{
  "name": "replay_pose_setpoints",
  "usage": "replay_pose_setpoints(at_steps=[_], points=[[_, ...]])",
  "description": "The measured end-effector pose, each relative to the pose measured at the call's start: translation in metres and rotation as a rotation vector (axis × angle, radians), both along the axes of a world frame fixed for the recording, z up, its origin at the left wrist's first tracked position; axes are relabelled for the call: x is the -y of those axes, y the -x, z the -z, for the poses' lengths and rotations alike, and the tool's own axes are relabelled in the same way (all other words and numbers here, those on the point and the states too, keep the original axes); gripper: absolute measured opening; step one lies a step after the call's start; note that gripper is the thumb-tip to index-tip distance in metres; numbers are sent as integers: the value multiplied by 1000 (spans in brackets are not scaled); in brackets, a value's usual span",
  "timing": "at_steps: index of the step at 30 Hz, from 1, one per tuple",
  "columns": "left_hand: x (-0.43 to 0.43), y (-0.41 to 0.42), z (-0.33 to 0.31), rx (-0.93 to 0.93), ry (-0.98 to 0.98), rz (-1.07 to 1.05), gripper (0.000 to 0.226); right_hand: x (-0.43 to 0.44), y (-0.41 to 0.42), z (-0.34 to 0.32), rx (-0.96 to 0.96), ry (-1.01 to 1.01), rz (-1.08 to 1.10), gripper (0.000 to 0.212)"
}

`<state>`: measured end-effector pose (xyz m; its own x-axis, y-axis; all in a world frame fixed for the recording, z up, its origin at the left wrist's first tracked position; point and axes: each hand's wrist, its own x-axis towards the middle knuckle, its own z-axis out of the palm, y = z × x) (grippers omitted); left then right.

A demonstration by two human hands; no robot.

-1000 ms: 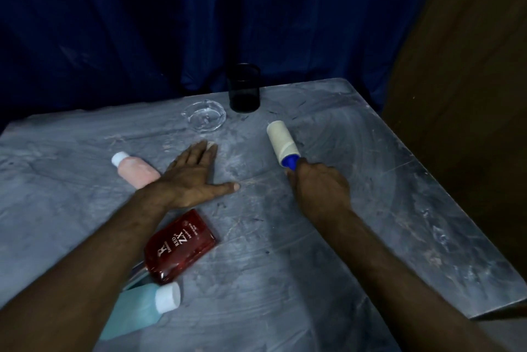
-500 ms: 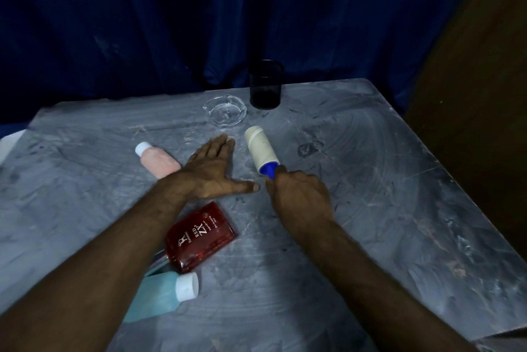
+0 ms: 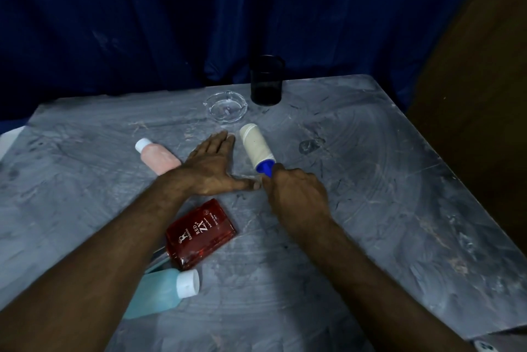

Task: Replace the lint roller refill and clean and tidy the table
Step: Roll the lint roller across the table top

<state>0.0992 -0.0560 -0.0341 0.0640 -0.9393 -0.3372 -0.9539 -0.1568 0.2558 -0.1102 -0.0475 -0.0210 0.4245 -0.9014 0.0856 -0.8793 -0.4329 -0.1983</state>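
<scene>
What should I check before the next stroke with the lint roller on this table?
1. Grip: right hand holds the blue handle of the lint roller: ok.
2. Contact: the roll lies on the table: ok.
3. Path to the left: left hand lies flat, fingertips right beside the roll: not ok.
4. Path ahead: glass ashtray stands just beyond the roll's far end: not ok.
5. Stickiness of the sheet: cannot tell.
6. Tidying: red bottle lies flat beside the left forearm: not ok.
</scene>
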Motion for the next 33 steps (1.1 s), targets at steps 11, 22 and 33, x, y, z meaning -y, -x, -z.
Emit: replay_pose_setpoints(at_steps=[11,22,33], points=[[-1,-1,-3,-14,-26,12,157,39,63,-10,7,-50,208,45],[3,-6,4,14,-2,19,157,71,138,-11,26,-38,415,45],[3,-6,5,22,5,23,158,64,215,-24,27,-47,622,46]])
